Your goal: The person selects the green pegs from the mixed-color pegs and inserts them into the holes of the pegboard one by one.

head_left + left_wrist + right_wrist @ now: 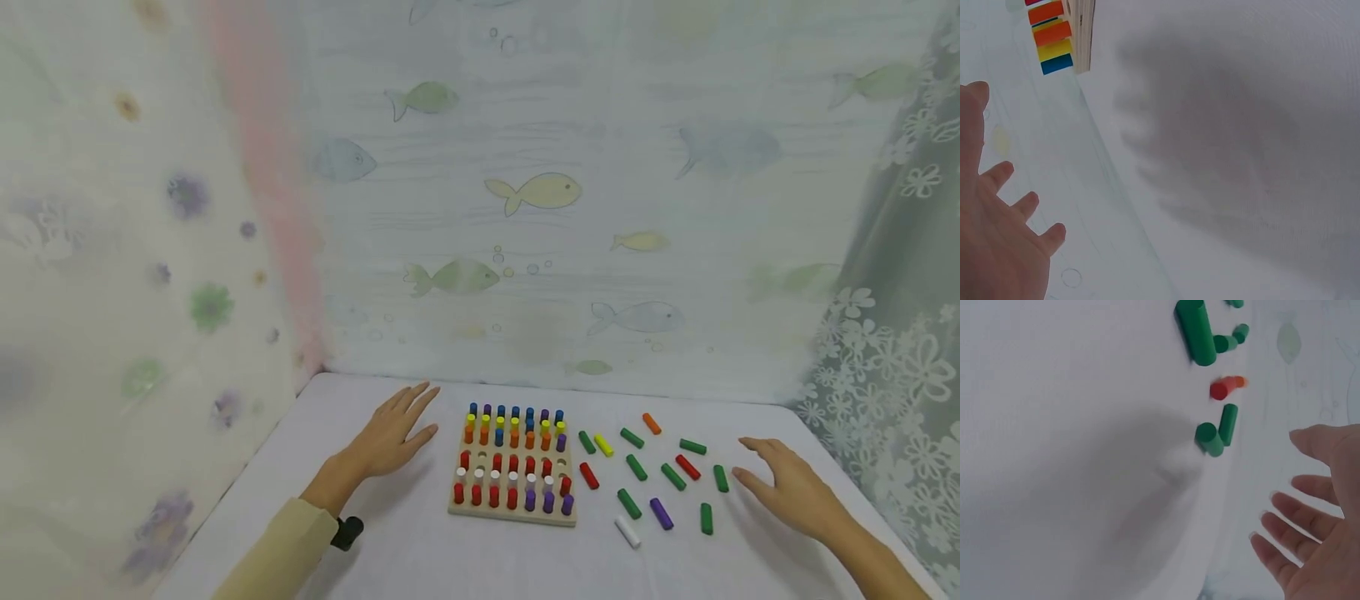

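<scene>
The left hand (393, 437) lies with fingers spread and straight just left of the wooden pegboard (513, 511), holding nothing. The right hand (787, 483), also spread and empty, hovers near the right edge of the loose pegs (673, 476), nearest a green peg (721, 478), on the white table (420, 550).

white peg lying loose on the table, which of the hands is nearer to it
Right. The right hand hovers past the loose pegs, right of the white peg; the left hand is beyond the pegboard.
</scene>
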### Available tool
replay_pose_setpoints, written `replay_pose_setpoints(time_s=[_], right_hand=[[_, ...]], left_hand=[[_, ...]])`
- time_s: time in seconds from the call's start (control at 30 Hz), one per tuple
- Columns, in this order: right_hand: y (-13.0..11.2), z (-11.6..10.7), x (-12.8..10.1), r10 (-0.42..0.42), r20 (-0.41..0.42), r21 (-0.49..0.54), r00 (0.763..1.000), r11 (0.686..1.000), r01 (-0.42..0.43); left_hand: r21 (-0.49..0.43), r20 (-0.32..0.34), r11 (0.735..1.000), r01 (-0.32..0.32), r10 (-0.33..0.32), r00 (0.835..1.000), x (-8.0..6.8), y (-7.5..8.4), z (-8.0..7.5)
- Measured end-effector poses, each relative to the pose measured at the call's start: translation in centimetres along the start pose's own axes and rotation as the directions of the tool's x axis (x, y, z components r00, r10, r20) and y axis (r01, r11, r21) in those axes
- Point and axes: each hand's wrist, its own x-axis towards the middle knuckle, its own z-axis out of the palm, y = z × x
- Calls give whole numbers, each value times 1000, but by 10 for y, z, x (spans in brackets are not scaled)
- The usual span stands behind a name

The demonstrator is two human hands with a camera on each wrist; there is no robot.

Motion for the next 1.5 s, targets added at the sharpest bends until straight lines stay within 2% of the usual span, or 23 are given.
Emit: replay_pose_setpoints(time_s=[0.17, 0.4, 0.6, 0.87, 1.2, 1.5], right_hand=[[-6, 2, 7, 41, -56, 88, 998, 995, -36], [-10, 6, 13, 162, -2, 159, 987, 974, -160], [-8, 10, 14, 229, 39, 214, 973, 949, -232], [-7, 16, 17, 292, 121, 257, 949, 914, -314], [-8, 23, 20, 322, 173, 302, 931, 882, -361], [-2, 35, 21, 344, 160, 279, 925, 883, -377]], left_hand=[[-43, 38, 999, 32, -30, 999, 4, 0, 1], [-98, 87, 990, 99, -90, 992, 9, -1, 15], [-116, 140, 985, 129, -113, 984, 18, 2, 25], [-114, 196, 985, 131, -107, 975, 27, 7, 34], [-112, 241, 983, 144, -114, 964, 31, 8, 40], [-97, 267, 986, 138, -107, 958, 36, 5, 50]])
